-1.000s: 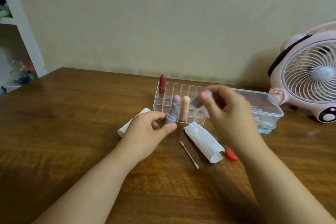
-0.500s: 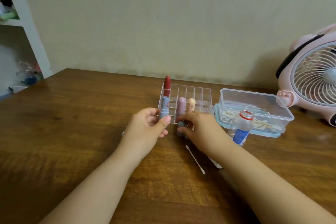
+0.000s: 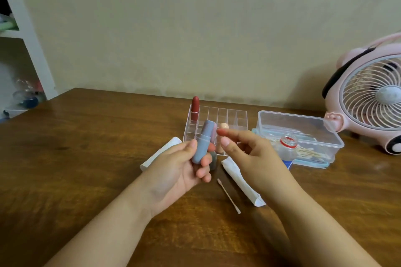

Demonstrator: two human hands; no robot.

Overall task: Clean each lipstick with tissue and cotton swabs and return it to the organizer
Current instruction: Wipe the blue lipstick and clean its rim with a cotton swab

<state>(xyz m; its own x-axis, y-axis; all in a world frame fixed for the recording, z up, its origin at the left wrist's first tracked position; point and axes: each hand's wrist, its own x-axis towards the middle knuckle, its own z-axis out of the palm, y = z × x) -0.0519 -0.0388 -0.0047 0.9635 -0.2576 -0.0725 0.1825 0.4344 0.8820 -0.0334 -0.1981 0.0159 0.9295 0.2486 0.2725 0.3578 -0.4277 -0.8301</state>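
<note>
My left hand (image 3: pixel 184 162) grips a grey-blue lipstick tube (image 3: pixel 200 144), uncapped and tilted to the right, in front of the clear organizer (image 3: pixel 230 115). Its grey cap (image 3: pixel 214 160) stands on the table just behind my left fingers. My right hand (image 3: pixel 251 154) hovers beside the tube's top with finger and thumb stretched out, holding nothing. A red lipstick (image 3: pixel 195 107) stands in the organizer's back left cell, and a peach one (image 3: pixel 223 125) in the front row. A pink one beside it is mostly hidden. A cotton swab (image 3: pixel 229 196) and a folded tissue (image 3: pixel 240 178) lie under my right hand.
A second folded tissue (image 3: pixel 160 154) lies left of my left hand. An open small bottle (image 3: pixel 286 147) stands before a clear box of cotton swabs (image 3: pixel 303 128). A pink fan (image 3: pixel 373 97) sits at the far right, a white shelf (image 3: pixel 28 50) at the left.
My right hand carried the grey cap down to the table, left it there and rose empty. My left hand lifted and tilted the open tube.
</note>
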